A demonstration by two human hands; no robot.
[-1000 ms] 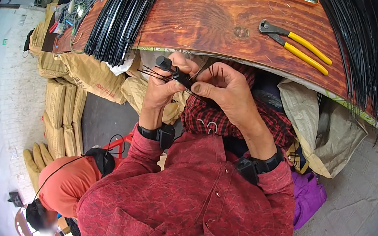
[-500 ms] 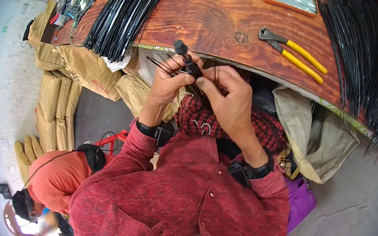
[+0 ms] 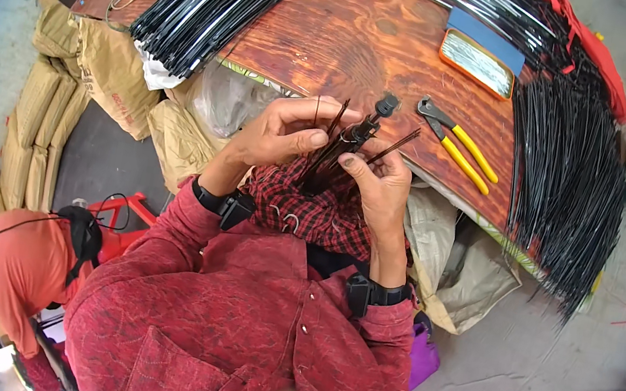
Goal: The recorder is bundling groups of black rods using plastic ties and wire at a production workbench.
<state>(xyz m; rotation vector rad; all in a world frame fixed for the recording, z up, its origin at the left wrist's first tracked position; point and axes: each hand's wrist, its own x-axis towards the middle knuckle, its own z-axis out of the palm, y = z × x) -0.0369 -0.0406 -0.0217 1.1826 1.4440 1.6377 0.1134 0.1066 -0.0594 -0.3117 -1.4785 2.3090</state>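
Note:
Above my lap, just off the table's front edge, a black umbrella frame (image 3: pixel 351 138) stands upright and leans right, its black knob at the top. Thin dark ribs fan out on both sides of its shaft. At the left side, my left hand (image 3: pixel 280 135) has thumb and fingers around some ribs. My right hand (image 3: pixel 382 186) grips the frame from the right, thumb pressed to the shaft and fingers behind other ribs. The lower end of the frame is lost against a red-and-black checked cloth (image 3: pixel 310 215) on my lap.
End-cutting pliers with yellow handles (image 3: pixel 467 153) lie on the wooden table (image 3: pixel 347 33). Bundles of black rods rest left (image 3: pixel 220 5) and right (image 3: pixel 567 170). An orange-rimmed tin (image 3: pixel 477 62) sits at the back right. A person in orange (image 3: pixel 25 252) bends at the lower left.
The view has turned, so the table's things sit differently. The umbrella frame's knob has swung from leaning left to leaning right. My left thumb has come off the shaft toward the ribs.

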